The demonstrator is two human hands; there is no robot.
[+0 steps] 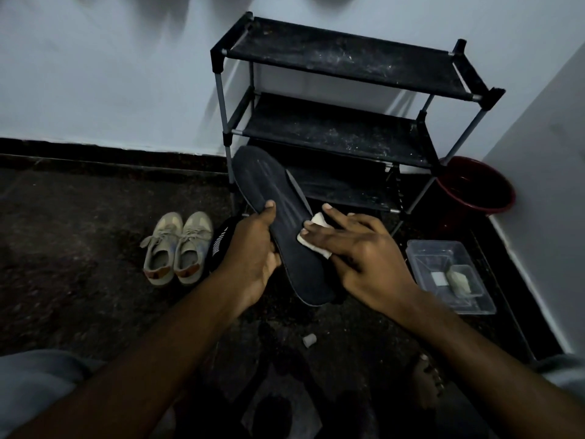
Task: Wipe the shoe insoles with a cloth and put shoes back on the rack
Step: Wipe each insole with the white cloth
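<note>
The dark insole [264, 182] is in the air just in front of the shoe rack [342, 58], before its lowest shelf. The left hand [250, 258] grips it at the middle of its left edge: the thumb lies on the upper face and the other fingers are curled under it. The right hand [364, 258] is on the other side of the insole. Its fingers are stretched out quite straight and press a small white cloth [317, 220] onto the upper face, near the right edge. Most of the cloth is under the fingers.

The rack has three black shelves that look dusty, and it stands on a dark speckled floor [79, 248] against a pale wall [110, 74]. To the left of the rack a pair of beige shoes [177, 248] stands on the floor, and a black shoe [221, 239] is between them and the left hand, partly hidden. A red bucket [474, 188] is at the right side of the rack. In front of the bucket is a clear plastic box [421, 255] with small pale pieces inside.

The long axis of the insole runs diagonally. The broad end points up and away, toward the left leg of the rack, and the narrower end points down toward the person. The upper face is turned to the camera.
</note>
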